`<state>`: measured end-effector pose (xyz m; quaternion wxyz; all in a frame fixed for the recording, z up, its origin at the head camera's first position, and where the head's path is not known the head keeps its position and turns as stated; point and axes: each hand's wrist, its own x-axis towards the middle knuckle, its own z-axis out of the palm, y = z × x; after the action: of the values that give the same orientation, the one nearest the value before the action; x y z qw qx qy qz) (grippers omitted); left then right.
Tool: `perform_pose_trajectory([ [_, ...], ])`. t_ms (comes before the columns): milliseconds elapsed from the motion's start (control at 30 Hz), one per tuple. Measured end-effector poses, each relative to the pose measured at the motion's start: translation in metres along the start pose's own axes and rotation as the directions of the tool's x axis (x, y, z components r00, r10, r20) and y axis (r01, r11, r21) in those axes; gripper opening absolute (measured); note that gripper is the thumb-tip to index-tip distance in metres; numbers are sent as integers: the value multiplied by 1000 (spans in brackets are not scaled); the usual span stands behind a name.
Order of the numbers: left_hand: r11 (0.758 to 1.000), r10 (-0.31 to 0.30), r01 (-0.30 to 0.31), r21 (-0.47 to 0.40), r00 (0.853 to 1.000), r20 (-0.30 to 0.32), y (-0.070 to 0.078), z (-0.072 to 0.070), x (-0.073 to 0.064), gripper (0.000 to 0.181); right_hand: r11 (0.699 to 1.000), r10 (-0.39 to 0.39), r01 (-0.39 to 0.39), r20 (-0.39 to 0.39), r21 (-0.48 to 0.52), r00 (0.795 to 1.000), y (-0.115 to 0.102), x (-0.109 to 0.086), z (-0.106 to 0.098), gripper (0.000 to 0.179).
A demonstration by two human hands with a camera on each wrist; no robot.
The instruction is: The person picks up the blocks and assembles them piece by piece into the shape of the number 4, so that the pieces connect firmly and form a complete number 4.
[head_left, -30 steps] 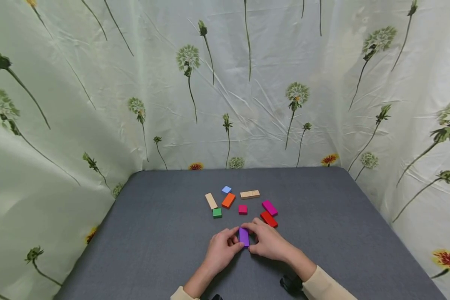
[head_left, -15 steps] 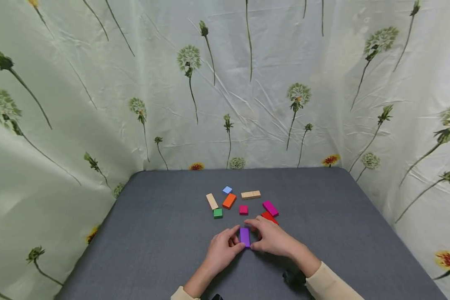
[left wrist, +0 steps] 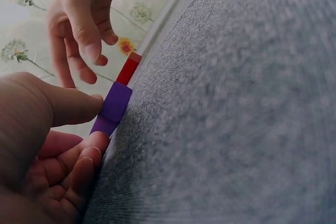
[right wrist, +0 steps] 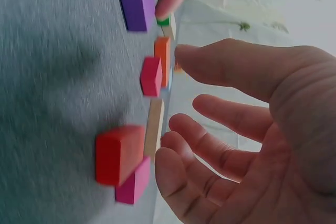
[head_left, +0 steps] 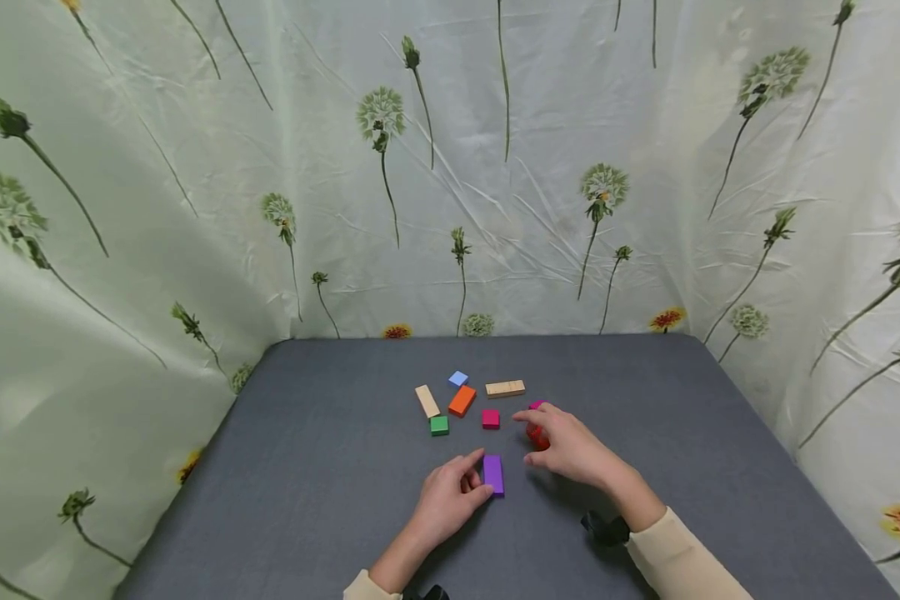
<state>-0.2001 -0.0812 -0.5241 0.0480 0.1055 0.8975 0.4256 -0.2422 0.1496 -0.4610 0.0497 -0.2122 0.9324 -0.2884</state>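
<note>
A purple block point(head_left: 493, 476) lies flat on the grey table. My left hand point(head_left: 450, 498) is at its left side, holding it with forefinger and thumb at its edge; the left wrist view shows these fingertips against the purple block point(left wrist: 116, 102). My right hand point(head_left: 573, 448) hovers over the red block point(head_left: 537, 437), fingers spread and partly bent, holding nothing. In the right wrist view there is a gap between that hand point(right wrist: 236, 124) and the red block point(right wrist: 119, 155). Behind the red one, a magenta block point(right wrist: 132, 184) is mostly hidden by the right hand in the head view.
Farther back lie a small pink block point(head_left: 491, 419), an orange block point(head_left: 462, 401), a green block point(head_left: 439, 426), a blue block point(head_left: 458, 378) and two plain wooden blocks, one upright-lying at left point(head_left: 427, 402) and another sideways point(head_left: 505, 389). A flowered curtain point(head_left: 450, 167) hangs behind the table.
My right hand has let go of the purple block and moved right and away from me, over the red block. My left hand stays at the purple block.
</note>
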Motion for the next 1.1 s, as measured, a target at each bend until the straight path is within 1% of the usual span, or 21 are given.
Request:
perform_pose_trajectory([
  [133, 1000, 1, -2, 10, 1000, 5, 0, 0, 1, 57, 999, 36, -36, -22, -25, 999, 8, 1, -6, 59],
  [233, 1000, 9, -9, 23, 1000, 11, 0, -1, 1, 57, 997, 65, -66, -22, -36, 998, 13, 1, -9, 60],
  [367, 1000, 10, -10, 24, 1000, 25, -1, -1, 1, 56, 994, 103, -103, 3, -43, 995, 19, 2, -10, 62],
  [533, 1000, 13, -13, 13, 999, 38, -1, -2, 0, 55, 989, 137, -134, 32, -66, 990, 27, 2, -5, 61],
  [733, 999, 31, -32, 15, 999, 32, -3, -1, -1, 54, 987, 148, -146, 36, -72, 988, 33, 3, 0, 61],
  [967, 998, 48, -49, 35, 998, 30, -3, -1, -2, 52, 989, 151, -150, 67, -14, 986, 38, 6, 6, 63],
  [1100, 997, 49, -51, 61, 998, 36, -3, -1, -3, 51, 989, 148, -149, 66, -3, 987, 37, 6, 7, 61],
])
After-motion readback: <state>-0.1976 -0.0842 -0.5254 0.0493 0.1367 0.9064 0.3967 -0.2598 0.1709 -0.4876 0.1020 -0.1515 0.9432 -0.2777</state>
